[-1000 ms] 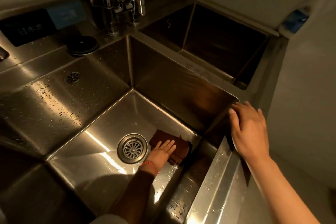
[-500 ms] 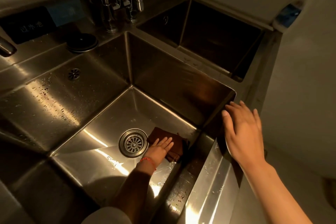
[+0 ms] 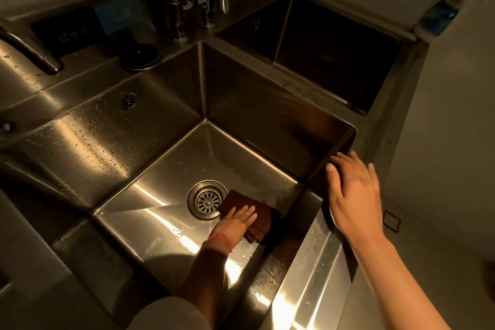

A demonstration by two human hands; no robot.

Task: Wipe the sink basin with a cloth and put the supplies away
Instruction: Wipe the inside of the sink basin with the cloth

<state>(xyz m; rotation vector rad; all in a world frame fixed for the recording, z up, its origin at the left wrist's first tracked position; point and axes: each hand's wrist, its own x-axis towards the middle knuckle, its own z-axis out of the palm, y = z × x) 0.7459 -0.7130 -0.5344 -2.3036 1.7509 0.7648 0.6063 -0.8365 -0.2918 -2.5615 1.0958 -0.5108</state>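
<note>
Dim warm light; glare on sink basin [image 3: 171,225]; corners dark.

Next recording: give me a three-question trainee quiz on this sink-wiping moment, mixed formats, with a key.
1. True or false: the left hand presses the brown cloth with flat fingers on the floor of the sink basin.
2. Multiple choice: the cloth lies (A) on the faucet, (B) beside the drain strainer, on its right in the picture, (C) in the far dark basin.
3. Fill in: the right hand is at the basin's ____ rim, holding nothing.

Key: 1 true; 2 B; 3 right.
</note>
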